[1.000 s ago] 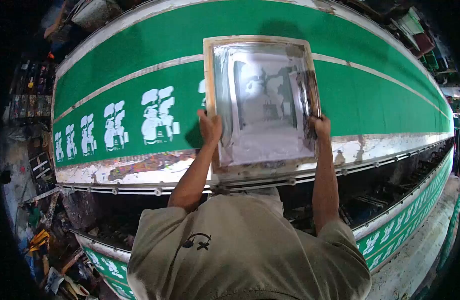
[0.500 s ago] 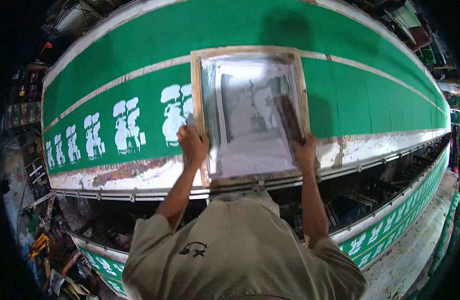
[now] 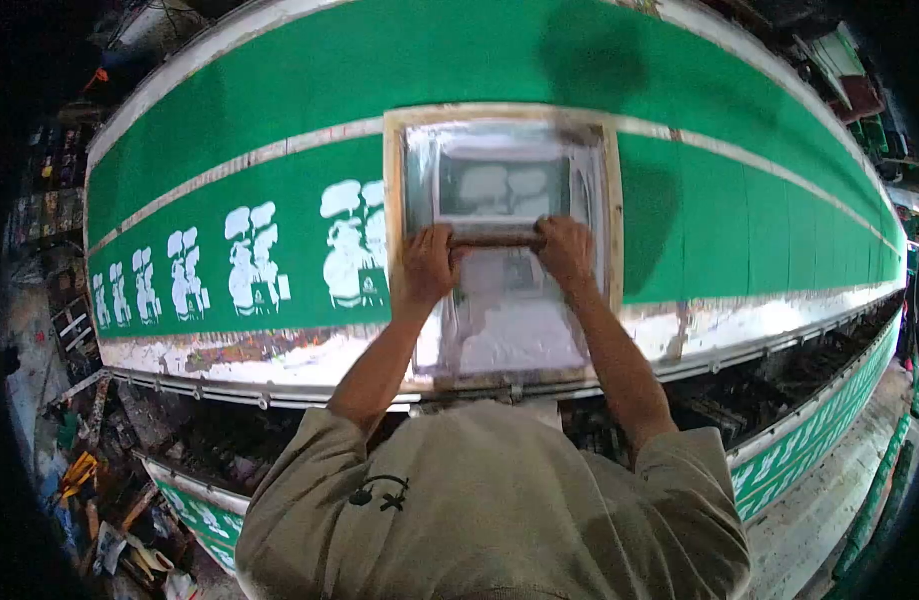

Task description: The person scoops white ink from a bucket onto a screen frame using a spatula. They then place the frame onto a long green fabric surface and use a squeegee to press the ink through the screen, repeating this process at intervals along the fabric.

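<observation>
L hand (image 3: 428, 262) and R hand (image 3: 568, 250) both grip the squeegee (image 3: 497, 240), one nr each end; bar ends are hidden by the hands. Squeegee lies approx. level across the mesh (image 3: 515, 335) of the wooden frame (image 3: 614, 205), roughly parallel to the tabletop (image 3: 280, 353) near edge.

Change vs. 0.5 s ago: squeegee then slanted along the frame's RH side, in R hand only; L hand was then at the frame's LH rail. Frame pos. on the green cloth (image 3: 750, 230) is approx. the same.

Change vs. 1.0 s ago: both hands were then on the frame sides. The nearest white print (image 3: 350, 245), then mostly covered, now shows most of its width; its RH edge meets the LH rail.

Add'l prints (image 3: 252, 260) run in a row from there toward the tabletop's LH end, btwn the near edge and a pale strip (image 3: 250, 157). Frame's far rail sits nr this strip; near rail sits at the tabletop's near edge.
</observation>
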Demonstrator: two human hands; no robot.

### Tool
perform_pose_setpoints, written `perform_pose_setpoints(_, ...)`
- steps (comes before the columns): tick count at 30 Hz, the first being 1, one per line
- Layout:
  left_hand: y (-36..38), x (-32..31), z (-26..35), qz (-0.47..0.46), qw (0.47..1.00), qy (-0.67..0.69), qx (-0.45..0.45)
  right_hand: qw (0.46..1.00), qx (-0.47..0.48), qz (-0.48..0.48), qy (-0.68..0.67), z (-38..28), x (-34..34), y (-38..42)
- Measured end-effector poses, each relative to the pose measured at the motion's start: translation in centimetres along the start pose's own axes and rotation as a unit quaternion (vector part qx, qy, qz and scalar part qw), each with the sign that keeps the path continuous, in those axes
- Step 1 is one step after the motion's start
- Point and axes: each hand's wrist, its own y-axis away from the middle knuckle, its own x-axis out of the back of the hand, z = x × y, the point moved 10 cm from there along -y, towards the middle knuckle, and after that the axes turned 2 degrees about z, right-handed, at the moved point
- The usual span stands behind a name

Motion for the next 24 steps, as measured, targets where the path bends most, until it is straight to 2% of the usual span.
perform_pose_setpoints(1,4.8,0.1,1.4,-0.013,1.000,0.002,0.022,0.997,-0.021,-0.065,0.043,-0.1,-1.6,4.7)
perform_pose_setpoints(2,9.5,-0.1,2.2,-0.020,0.999,-0.001,0.041,0.994,-0.028,-0.104,0.000,-1.4,-0.8,9.0)
perform_pose_setpoints(3,13.7,0.3,3.3,0.000,0.999,-0.002,0.035,0.996,-0.043,-0.077,0.008,-2.5,0.2,12.9)
perform_pose_setpoints(4,16.7,0.8,4.5,-0.005,1.000,0.000,0.028,0.997,-0.006,-0.078,-0.013,-3.2,-0.2,16.0)
perform_pose_setpoints(6,18.3,1.7,5.7,-0.014,0.999,0.010,0.031,0.999,0.014,-0.037,-0.035,-4.2,1.1,17.8)
perform_pose_setpoints(8,18.3,1.8,5.1,-0.040,0.997,0.044,0.038,0.998,0.048,0.002,-0.049,-4.6,2.5,17.9)
perform_pose_setpoints(9,17.2,1.9,4.6,-0.090,0.993,0.061,0.048,0.998,0.046,0.004,-0.047,-4.2,2.7,17.1)
perform_pose_setpoints(10,15.8,2.1,3.5,-0.140,0.985,0.080,0.058,0.997,0.053,-0.040,-0.041,-3.8,2.0,15.7)
perform_pose_setpoints(11,17.5,0.1,-3.8,-0.036,0.981,0.136,0.131,0.994,0.059,-0.086,-0.036,-3.7,1.4,15.2)
perform_pose_setpoints(12,15.3,1.9,-4.9,-0.037,0.969,-0.030,0.242,0.994,0.054,-0.089,-0.035,-3.6,2.1,15.3)
perform_pose_setpoints(13,11.7,7.3,-1.3,0.101,0.973,-0.026,0.206,0.991,0.054,-0.121,-0.036,-3.7,2.8,15.2)
perform_pose_setpoints(14,11.8,7.1,-4.4,0.137,0.954,-0.170,0.205,0.986,0.055,-0.150,-0.038,-3.8,2.8,15.0)
perform_pose_setpoints(15,12.2,5.8,-7.0,0.138,0.954,-0.167,0.207,0.986,0.055,-0.152,-0.034,-3.9,2.6,16.0)
perform_pose_setpoints(17,12.8,1.4,-11.1,-0.007,0.959,-0.184,0.215,0.996,0.058,-0.071,-0.004,-3.9,2.8,19.8)
perform_pose_setpoints(18,12.0,4.4,-7.4,0.008,0.953,-0.152,0.260,0.997,0.079,0.004,-0.020,-3.1,2.9,20.7)
perform_pose_setpoints(19,12.5,3.8,-7.0,0.007,0.952,-0.152,0.265,0.997,0.081,0.000,-0.021,-2.2,2.5,19.7)
perform_pose_setpoints(21,13.6,3.3,-9.1,0.063,0.935,0.108,0.331,0.994,0.090,0.049,0.032,-1.2,1.9,15.5)
perform_pose_setpoints(23,13.2,4.1,-8.3,0.075,0.942,0.084,0.317,0.994,0.078,0.053,0.053,0.6,0.5,7.1)
perform_pose_setpoints(24,12.2,5.2,-7.3,0.073,0.922,0.110,0.364,0.993,0.074,0.076,0.057,1.4,0.0,2.5)
